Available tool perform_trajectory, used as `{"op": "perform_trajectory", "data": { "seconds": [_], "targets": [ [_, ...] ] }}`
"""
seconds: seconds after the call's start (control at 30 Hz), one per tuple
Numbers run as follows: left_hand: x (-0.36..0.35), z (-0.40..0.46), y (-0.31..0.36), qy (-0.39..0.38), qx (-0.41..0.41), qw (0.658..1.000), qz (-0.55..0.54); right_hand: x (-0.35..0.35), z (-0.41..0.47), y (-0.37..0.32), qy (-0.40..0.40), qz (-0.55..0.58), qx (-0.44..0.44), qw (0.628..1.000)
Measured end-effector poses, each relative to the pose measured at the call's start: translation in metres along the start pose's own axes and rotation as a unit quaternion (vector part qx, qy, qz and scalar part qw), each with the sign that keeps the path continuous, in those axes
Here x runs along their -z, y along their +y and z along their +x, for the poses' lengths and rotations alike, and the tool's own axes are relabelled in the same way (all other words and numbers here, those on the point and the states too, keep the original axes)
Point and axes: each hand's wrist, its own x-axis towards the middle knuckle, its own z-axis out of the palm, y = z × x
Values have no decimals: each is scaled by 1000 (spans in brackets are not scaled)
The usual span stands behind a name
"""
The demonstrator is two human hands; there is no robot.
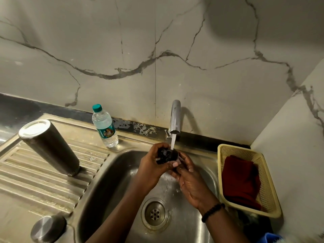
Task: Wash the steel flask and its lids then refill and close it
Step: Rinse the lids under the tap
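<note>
The steel flask [50,146] stands upside down on the ridged draining board [35,179], left of the sink basin. Its steel outer lid [47,228] lies at the board's front edge. Over the basin, both hands hold a small black inner lid [166,155] under the running water from the tap [175,118]. My left hand [150,169] grips the lid from the left, thumb across its front. My right hand [189,179] cups it from the right and below. A clear plastic water bottle [104,126] with a teal cap stands behind the basin.
The steel sink basin [112,181] has a round drain [155,213] at its bottom. A cream plastic basket [263,190] with a dark red cloth [242,179] sits right of the sink. A marble wall rises behind and to the right. Something blue [272,238] shows at the bottom right.
</note>
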Motion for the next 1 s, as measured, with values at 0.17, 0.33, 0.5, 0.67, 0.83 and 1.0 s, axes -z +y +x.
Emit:
{"op": "perform_trajectory", "data": {
  "seconds": [0.17,0.33,0.5,0.67,0.83,1.0],
  "targets": [
    [-6,-2,-6,35,41,997,-61,-4,7,3,38,3,-5,999],
    [-5,-3,-10,8,60,994,-93,3,8,6,98,-14,-12,995],
    [-6,-3,-14,14,40,999,-24,8,8,1,109,-23,-45,993],
    [-3,-5,-17,-32,39,998,-42,12,8,-5,95,-134,-6,986],
    [-8,1,-18,0,-7,998,64,11,10,-11,126,-375,116,911],
    [-18,1,-19,4,-25,999,41,2,6,-12,120,-440,186,870]
  ]
}}
